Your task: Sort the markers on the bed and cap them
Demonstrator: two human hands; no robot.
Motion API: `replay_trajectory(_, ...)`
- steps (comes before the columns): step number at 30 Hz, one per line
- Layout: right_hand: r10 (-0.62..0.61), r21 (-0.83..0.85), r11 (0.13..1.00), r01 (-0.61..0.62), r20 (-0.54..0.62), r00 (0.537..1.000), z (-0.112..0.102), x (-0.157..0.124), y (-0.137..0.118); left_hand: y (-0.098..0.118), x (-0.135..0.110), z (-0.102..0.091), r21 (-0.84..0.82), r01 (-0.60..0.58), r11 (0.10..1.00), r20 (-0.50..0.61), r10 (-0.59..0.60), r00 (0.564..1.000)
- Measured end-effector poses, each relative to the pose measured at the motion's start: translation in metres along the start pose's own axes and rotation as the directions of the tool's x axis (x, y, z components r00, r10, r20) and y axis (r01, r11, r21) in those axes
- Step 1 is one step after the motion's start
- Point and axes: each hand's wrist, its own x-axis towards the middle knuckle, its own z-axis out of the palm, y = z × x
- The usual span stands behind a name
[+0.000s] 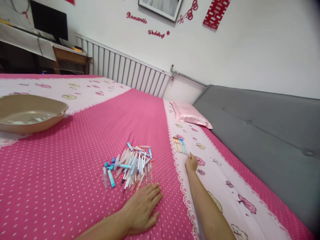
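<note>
My left hand (pixel 143 207) lies flat, palm down, on the pink dotted bedspread (pixel 95 200), with its fingers stretched out just below a loose pile of pens and pen parts (pixel 133 163). The pile mixes white, pale pink, clear and light blue pieces. Light blue caps (pixel 111 178) and small darker blue pieces (pixel 110 165) lie at its left side. Farther right, my right hand (pixel 192 162) is closed in a pinch beside the lower end of a neat row of pens (pixel 180 145), orange-tan on the left and blue on the right. Whatever its fingertips hold is hidden.
A beige plastic basin (pixel 32 123) stands on the bed at the left. A pink pillow (pixel 191 115) lies against the grey padded headboard (pixel 260 130). Beyond the bed are a white railing (pixel 125 68) and a desk with a monitor (pixel 50 21).
</note>
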Motion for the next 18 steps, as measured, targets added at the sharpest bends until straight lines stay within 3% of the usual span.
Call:
replay_trajectory(9,-0.077,-0.087,0.993,0.08,0.042,0.996,0.001,-0.006,-0.002,0.01,0.002,-0.019,0.052,0.019,0.998,0.034,-0.021,0.999)
replay_trajectory(13,-0.09,-0.102,0.99,0.094,0.043,0.995,0.001,-0.006,-0.001,0.009,0.003,-0.017,0.048,0.024,0.999,0.056,-0.027,0.998)
replay_trajectory(18,-0.108,-0.138,0.984,0.112,0.034,0.994,0.0,-0.011,0.0,0.006,0.002,-0.009,0.013,0.019,1.0,-0.014,-0.019,1.0)
